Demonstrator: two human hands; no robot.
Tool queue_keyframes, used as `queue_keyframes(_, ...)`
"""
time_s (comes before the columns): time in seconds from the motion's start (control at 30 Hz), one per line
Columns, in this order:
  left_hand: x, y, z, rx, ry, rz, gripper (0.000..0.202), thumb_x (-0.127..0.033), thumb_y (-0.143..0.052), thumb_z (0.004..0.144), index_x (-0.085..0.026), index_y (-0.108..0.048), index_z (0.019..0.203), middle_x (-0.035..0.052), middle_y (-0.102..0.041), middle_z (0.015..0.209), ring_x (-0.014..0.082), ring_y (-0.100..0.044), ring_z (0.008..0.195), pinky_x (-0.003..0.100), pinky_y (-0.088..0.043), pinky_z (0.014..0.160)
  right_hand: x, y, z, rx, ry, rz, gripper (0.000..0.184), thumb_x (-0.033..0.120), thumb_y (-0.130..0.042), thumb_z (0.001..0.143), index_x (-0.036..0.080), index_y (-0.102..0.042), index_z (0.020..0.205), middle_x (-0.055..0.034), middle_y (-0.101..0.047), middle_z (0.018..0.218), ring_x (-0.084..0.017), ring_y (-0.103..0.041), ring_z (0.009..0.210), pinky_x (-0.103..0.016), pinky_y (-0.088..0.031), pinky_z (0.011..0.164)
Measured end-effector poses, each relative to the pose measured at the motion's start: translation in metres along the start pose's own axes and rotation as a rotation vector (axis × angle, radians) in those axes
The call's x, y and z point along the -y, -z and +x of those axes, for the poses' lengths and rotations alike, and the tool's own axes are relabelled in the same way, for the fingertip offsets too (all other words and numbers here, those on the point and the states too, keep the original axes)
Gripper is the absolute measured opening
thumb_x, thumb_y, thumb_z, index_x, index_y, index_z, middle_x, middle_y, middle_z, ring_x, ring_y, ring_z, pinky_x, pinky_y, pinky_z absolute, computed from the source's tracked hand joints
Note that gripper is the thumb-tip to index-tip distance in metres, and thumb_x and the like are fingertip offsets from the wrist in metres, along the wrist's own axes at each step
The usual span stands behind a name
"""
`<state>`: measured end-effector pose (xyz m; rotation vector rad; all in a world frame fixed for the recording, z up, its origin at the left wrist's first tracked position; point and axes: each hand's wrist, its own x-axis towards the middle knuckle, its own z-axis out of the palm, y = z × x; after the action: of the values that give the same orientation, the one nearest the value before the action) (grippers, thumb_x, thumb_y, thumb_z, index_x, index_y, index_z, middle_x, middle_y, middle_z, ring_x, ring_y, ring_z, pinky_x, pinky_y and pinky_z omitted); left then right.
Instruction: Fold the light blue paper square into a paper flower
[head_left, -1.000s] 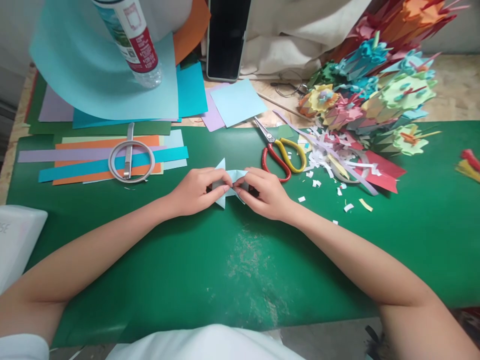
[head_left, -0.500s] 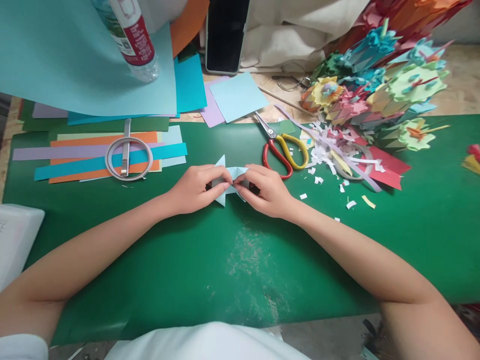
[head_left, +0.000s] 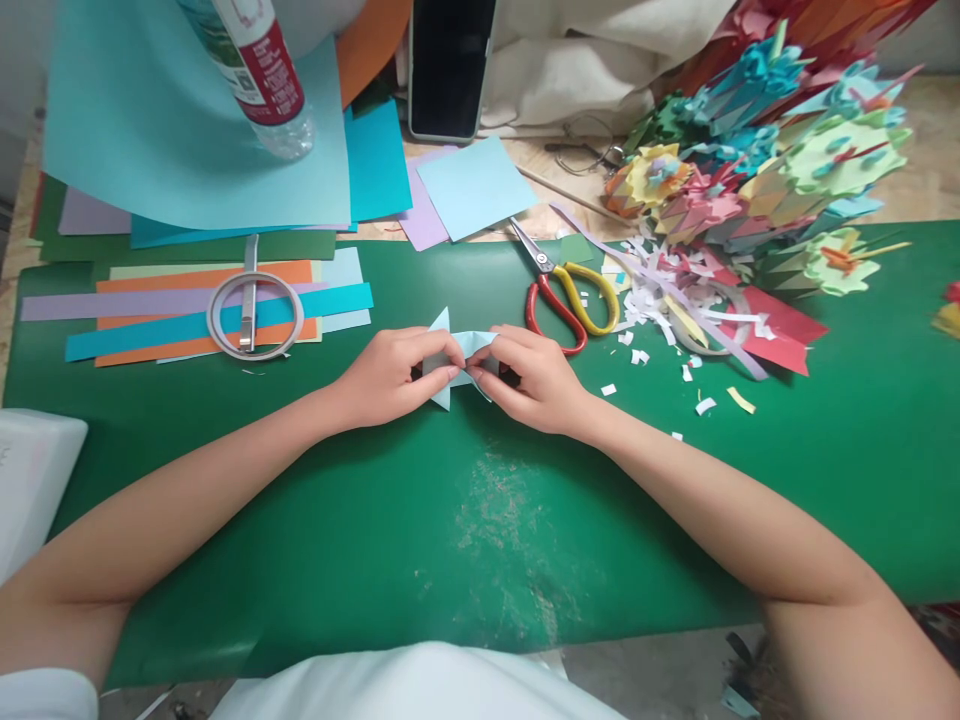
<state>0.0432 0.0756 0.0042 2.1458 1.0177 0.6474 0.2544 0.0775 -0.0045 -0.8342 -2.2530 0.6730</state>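
- Barely anything has moved since a second ago: both hands sit in the same spot with the same grip.
- The left hand (head_left: 390,375) and right hand (head_left: 536,385) each pinch a folded light-blue paper piece (head_left: 471,346), fingertips meeting at its middle.
- The piece is right down at the green mat (head_left: 480,520), mid-table, with points poking out above and below the left fingers.
- Red-and-yellow scissors (head_left: 570,295) lie just right of the hands, with white scraps (head_left: 660,310) beyond them.
- A tape roll (head_left: 255,315) rests on coloured strips (head_left: 150,320) off to the left.
- Paper flowers (head_left: 750,170) are heaped at the far right.

White top (head_left: 420,688), short white sleeve (head_left: 34,692)
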Motion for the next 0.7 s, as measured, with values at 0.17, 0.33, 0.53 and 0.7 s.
queue_keyframes(0.17,-0.0002,-0.0003,-0.0004,0.002,0.005,0.0,0.009,-0.022,-0.058,0.088,-0.019,-0.066,0.086,-0.0032,-0.059,0.067,0.0078,-0.049,0.059,0.019,-0.034,0.055,0.0006,0.0004,-0.0003,0.005,-0.01,-0.01,0.003,0.017,-0.055,0.088,0.019,-0.056,0.086,0.0021,-0.052,0.066,-0.011,-0.046,0.06,-0.025,-0.036,0.057)
queue_keyframes(0.33,-0.0001,-0.0007,-0.0003,-0.012,-0.002,-0.005,0.008,-0.021,-0.058,0.087,-0.019,-0.066,0.085,-0.0038,-0.058,0.065,0.0077,-0.049,0.059,0.019,-0.034,0.056,0.002,0.0019,-0.0019,0.028,-0.072,-0.008,0.005,0.022,-0.055,0.088,0.019,-0.054,0.092,0.0015,-0.055,0.069,-0.011,-0.048,0.059,-0.024,-0.037,0.057)
queue_keyframes(0.53,0.001,0.0005,-0.0003,-0.014,-0.015,-0.032,0.01,-0.023,-0.056,0.09,-0.019,-0.064,0.087,-0.004,-0.06,0.068,0.0067,-0.049,0.059,0.018,-0.036,0.056,0.0019,0.0014,-0.003,0.02,-0.091,-0.011,0.016,0.026,-0.056,0.088,0.018,-0.051,0.102,-0.0001,-0.061,0.079,-0.01,-0.05,0.059,-0.023,-0.039,0.056)
queue_keyframes(0.7,0.0036,-0.0005,-0.0011,-0.038,-0.093,-0.041,0.013,-0.019,-0.053,0.093,-0.02,-0.065,0.095,-0.0041,-0.064,0.075,0.0059,-0.05,0.062,0.017,-0.038,0.061,0.0014,0.0011,-0.0037,0.025,-0.072,0.002,0.025,0.024,-0.056,0.088,0.019,-0.047,0.111,-0.0034,-0.064,0.098,-0.007,-0.048,0.056,-0.022,-0.041,0.056)
